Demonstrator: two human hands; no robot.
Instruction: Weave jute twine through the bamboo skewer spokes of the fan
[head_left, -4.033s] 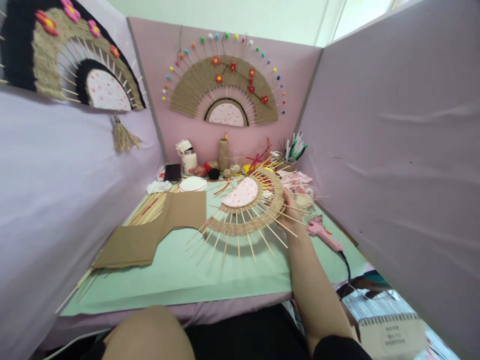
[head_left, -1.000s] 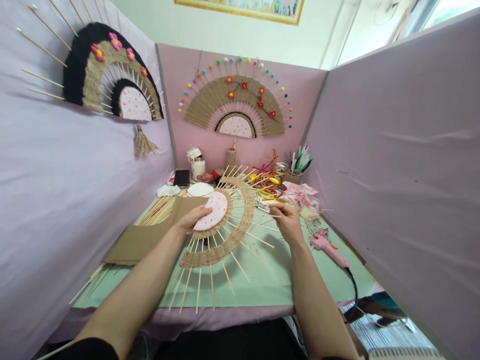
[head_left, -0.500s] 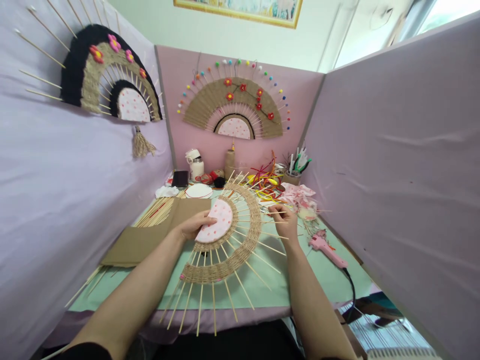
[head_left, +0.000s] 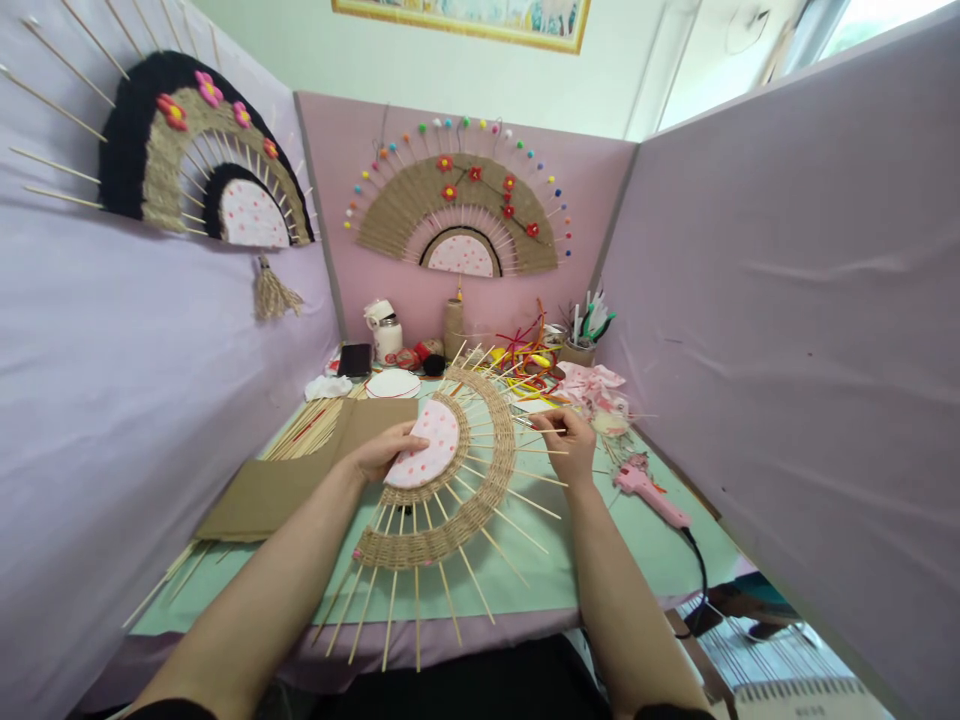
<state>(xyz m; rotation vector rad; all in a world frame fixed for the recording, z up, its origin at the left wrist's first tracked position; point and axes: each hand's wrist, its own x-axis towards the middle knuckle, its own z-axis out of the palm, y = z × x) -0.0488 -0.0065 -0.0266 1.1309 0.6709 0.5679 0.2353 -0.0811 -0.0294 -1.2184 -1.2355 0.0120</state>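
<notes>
My left hand (head_left: pixel 386 450) grips a half-round woven fan (head_left: pixel 491 490) at its pink dotted cloth centre (head_left: pixel 429 445), thumb on top and the other fingers behind. Two woven twine bands run across its thin wooden sticks, whose bare ends fan out right and downward. The fan is tilted above the table, its straight side to the left. My right hand (head_left: pixel 570 445) is closed in a pinch beside the right-hand stick ends. Whether it pinches a stick tip or some small thing, I cannot make out.
Cut cardboard (head_left: pixel 262 490) lies left, beside loose sticks (head_left: pixel 307 432). A pink glue gun (head_left: pixel 651 494) with a black cord rests right. At the back are a white flask (head_left: pixel 388 340), a twine spool (head_left: pixel 454 330), coloured pipe cleaners (head_left: pixel 536 365) and pink cloth (head_left: pixel 589 385). Finished fans (head_left: pixel 469 205) hang on the panels.
Four seconds ago my right hand held the fan; now my left hand has it by the cloth centre. Over the last second the fan has turned slightly and come lower.
</notes>
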